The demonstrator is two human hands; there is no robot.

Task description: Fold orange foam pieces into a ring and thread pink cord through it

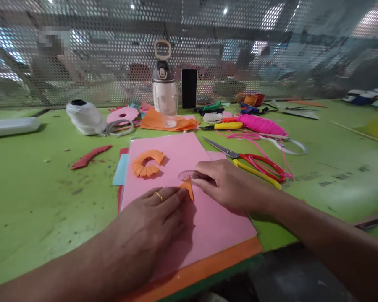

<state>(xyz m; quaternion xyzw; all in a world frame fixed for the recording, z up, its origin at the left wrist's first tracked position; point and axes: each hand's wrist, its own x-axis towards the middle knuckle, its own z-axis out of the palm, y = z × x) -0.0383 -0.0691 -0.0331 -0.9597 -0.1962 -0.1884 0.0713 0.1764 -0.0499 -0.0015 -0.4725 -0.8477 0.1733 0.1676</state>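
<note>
- Steadying the small orange piece (187, 187) is best done with light, even pressure, so that its folds are not skewed.
- The clear curved piece (185, 173) should be moved slowly and guided squarely against the paper; a slip would likely leave a crease.
- The pleated orange ring (138, 164), laid near the far left corner of the pink sheet (220, 226), is better left unbrushed by sleeve or knuckle.
- The small orange piece is placed near the sheet's middle, toward the near edge of the bench (44, 209), between both hands.
- The left hand (156, 220) is laid palm down, its fingers drawn together onto that piece; as the thumb is hidden, whether it is pinched or only pressed cannot be told.
- The right hand (229, 184) is turned on its side, its fingers narrowed to a pinch on the clear curved piece, which is partly covered.
</note>
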